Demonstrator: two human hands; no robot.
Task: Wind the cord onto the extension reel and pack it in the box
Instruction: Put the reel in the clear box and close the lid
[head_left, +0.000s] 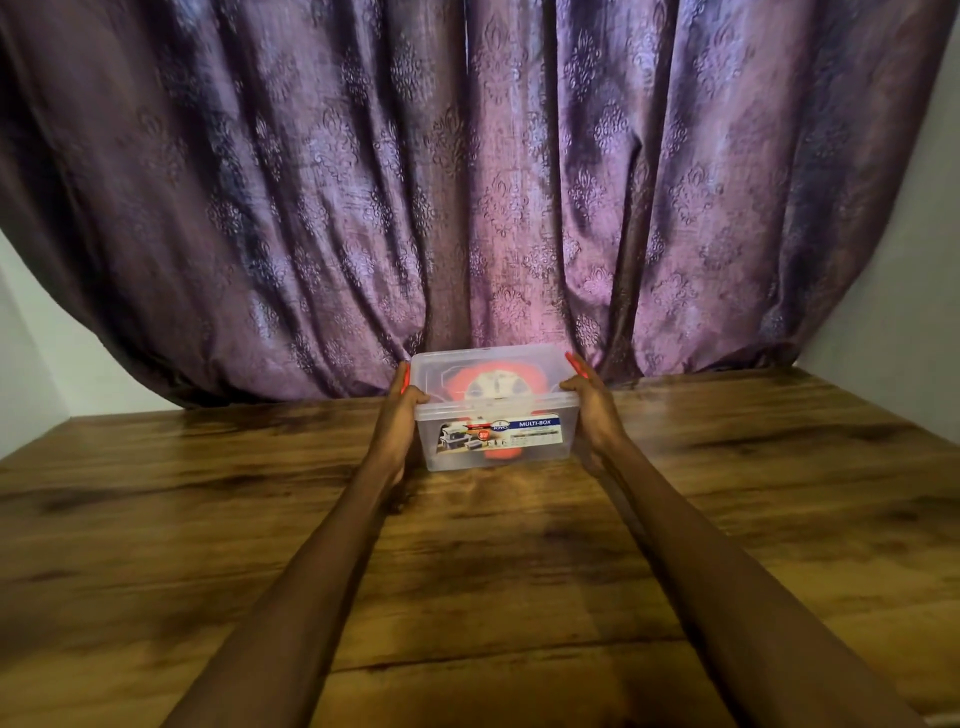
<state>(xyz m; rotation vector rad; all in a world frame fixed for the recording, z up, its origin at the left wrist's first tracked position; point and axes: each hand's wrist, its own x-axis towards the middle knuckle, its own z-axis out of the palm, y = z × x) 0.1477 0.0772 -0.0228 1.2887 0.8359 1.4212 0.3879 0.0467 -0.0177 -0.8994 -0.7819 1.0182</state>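
Hands, left hand (399, 415) and right hand (592, 410), are clasping the lidded box (498, 441) near the desk's (208, 519) far edge, fingers pressed against its sides; an uneven squeeze risks popping the lid.

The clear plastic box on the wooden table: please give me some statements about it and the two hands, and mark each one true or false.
1. The clear plastic box has its lid on. True.
2. The orange and white extension reel lies on the wooden table beside the box. False: it is inside the box, seen through the clear walls.
3. The left hand and the right hand hold opposite sides of the box. True.
4. A blue label that reads MULTI-BOX is on the front wall of the box. True.
5. A green curtain hangs behind the table. False: the patterned curtain is purple.
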